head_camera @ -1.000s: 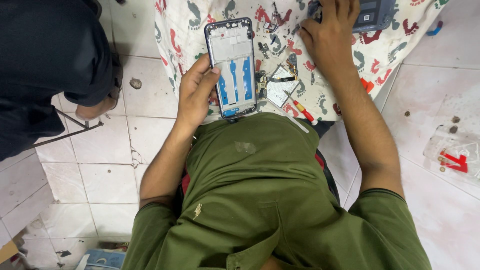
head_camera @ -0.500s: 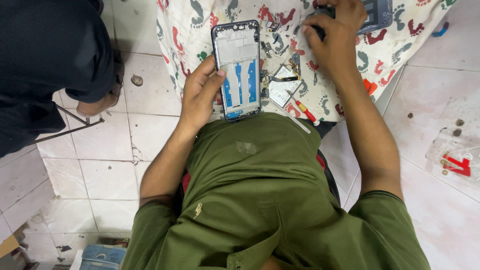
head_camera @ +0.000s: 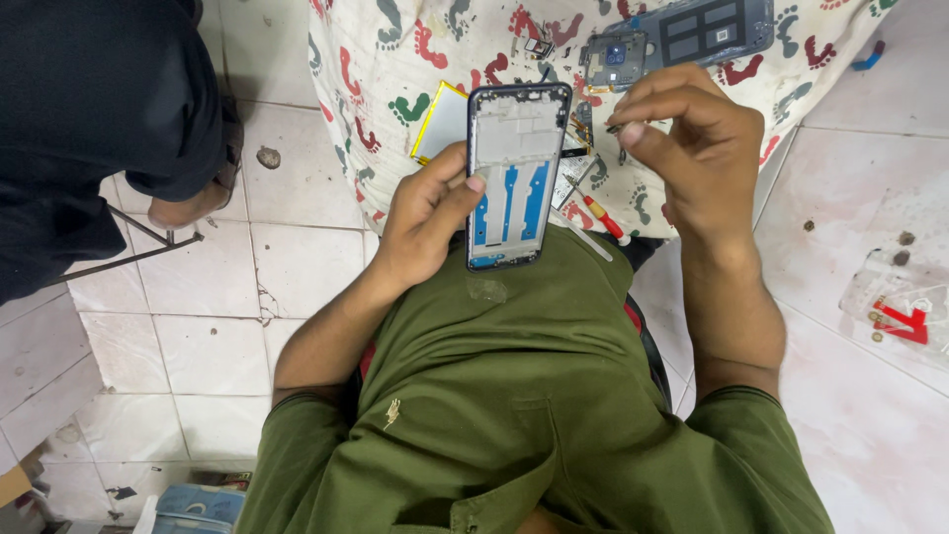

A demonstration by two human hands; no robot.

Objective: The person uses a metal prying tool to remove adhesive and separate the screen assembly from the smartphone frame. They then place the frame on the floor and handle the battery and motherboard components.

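My left hand (head_camera: 427,220) grips an opened phone frame (head_camera: 514,173) by its left edge, holding it upright above my lap; its inside shows grey metal with blue adhesive strips. My right hand (head_camera: 692,133) hovers to the right of the frame, thumb and forefinger pinched on a tiny dark part (head_camera: 615,129). Beyond the hands lies a white cloth (head_camera: 395,59) printed with coloured footprints. On it rest a phone back cover (head_camera: 682,35), a yellow-edged flat piece (head_camera: 440,121) and a red-handled screwdriver (head_camera: 605,218).
Another person in dark clothing (head_camera: 89,109) crouches at the left on the white tiled floor (head_camera: 217,316). A clear plastic bag with red pieces (head_camera: 905,311) lies at the right. A blue item (head_camera: 203,506) sits at the bottom left.
My right hand has come back from the phone cover at the far edge of the cloth, fingers now pinched on a small part beside the frame. The left hand has kept holding the frame.
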